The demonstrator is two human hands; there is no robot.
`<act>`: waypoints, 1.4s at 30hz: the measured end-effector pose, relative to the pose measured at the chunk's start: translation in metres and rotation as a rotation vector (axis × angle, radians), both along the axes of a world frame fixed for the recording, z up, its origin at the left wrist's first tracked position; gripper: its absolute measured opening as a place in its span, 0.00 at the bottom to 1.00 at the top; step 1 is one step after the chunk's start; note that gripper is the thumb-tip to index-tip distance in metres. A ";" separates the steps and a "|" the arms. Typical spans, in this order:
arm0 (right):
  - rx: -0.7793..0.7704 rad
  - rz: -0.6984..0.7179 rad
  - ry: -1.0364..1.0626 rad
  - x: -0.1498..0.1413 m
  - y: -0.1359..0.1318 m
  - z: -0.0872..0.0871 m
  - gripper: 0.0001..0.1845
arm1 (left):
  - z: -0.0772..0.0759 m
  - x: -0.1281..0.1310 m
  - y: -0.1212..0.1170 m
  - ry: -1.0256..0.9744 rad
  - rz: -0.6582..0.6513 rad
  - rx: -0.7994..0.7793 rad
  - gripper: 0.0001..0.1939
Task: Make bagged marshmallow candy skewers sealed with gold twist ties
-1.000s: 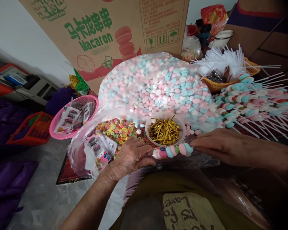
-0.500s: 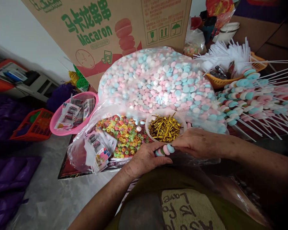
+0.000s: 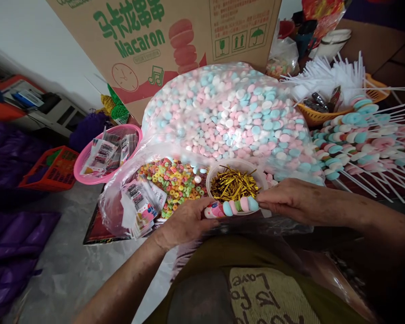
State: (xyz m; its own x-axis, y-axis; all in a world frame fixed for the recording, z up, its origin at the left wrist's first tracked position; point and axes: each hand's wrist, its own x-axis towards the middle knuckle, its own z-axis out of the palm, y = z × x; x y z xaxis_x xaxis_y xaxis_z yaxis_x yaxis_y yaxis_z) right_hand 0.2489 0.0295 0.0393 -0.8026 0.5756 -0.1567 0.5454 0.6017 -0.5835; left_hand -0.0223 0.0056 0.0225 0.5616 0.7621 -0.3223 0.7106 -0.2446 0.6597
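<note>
A candy skewer [image 3: 237, 205] of blue, green and pink pieces lies level between my hands, its left part showing a pink printed wrapper. My left hand [image 3: 185, 220] grips its left end between thumb and fingers. My right hand [image 3: 288, 201] is closed in a pinch at its right end, beside the last blue piece; whether stick or wrapper is pinched is hidden. Just behind the skewer stands a round tub [image 3: 212, 173] of gold twist ties [image 3: 234, 182]. Small ring candies [image 3: 177, 182] and a stack of printed wrappers [image 3: 141, 204] lie to the left.
A large clear bag of pastel candies [image 3: 226, 114] spreads before a carton [image 3: 140, 76]. At left is a pink basket [image 3: 83, 176] of wrappers. Finished-looking skewers [image 3: 361, 139] and an orange basket [image 3: 312, 118] of white sticks stand at right.
My hands have moved apart, my left hand leftward and my right hand slightly rightward. More of the candy skewer and its printed wrapper now shows between them. The view has shifted a little.
</note>
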 end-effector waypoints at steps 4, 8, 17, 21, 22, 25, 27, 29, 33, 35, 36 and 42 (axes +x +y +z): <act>-0.015 0.010 -0.044 -0.007 -0.001 0.007 0.18 | 0.000 0.016 0.001 0.476 -0.052 0.316 0.09; -0.069 0.039 -0.083 -0.005 0.002 0.019 0.18 | -0.002 0.019 0.004 0.547 -0.083 0.379 0.09; 0.085 0.022 -0.177 -0.021 -0.003 0.020 0.14 | 0.006 0.031 0.002 0.528 -0.004 0.309 0.16; 0.372 0.067 -0.300 -0.028 -0.012 0.004 0.10 | 0.011 0.030 0.005 0.412 0.059 0.195 0.23; 0.423 0.075 -0.298 -0.027 -0.013 0.000 0.10 | 0.012 0.027 0.006 0.358 0.047 0.168 0.23; 0.529 0.123 -0.281 -0.022 -0.018 -0.006 0.09 | 0.013 0.017 0.008 0.159 -0.037 0.098 0.28; 0.577 0.133 -0.304 -0.020 -0.020 -0.006 0.09 | 0.013 0.013 0.007 0.074 -0.087 0.091 0.34; 0.586 0.119 -0.327 -0.019 -0.021 -0.004 0.10 | 0.013 0.011 0.004 0.081 -0.096 0.130 0.41; 0.512 0.119 -0.297 -0.014 -0.014 0.003 0.11 | 0.008 0.007 -0.006 0.125 -0.064 0.243 0.44; 0.517 0.111 -0.265 -0.011 -0.010 0.004 0.12 | 0.006 0.002 -0.009 0.084 -0.031 0.237 0.44; 0.532 0.114 -0.240 -0.011 -0.009 0.004 0.12 | 0.006 0.001 -0.010 0.058 -0.012 0.213 0.44; 0.726 0.151 -0.141 -0.022 -0.015 0.002 0.10 | 0.014 0.006 -0.009 0.030 0.025 0.025 0.47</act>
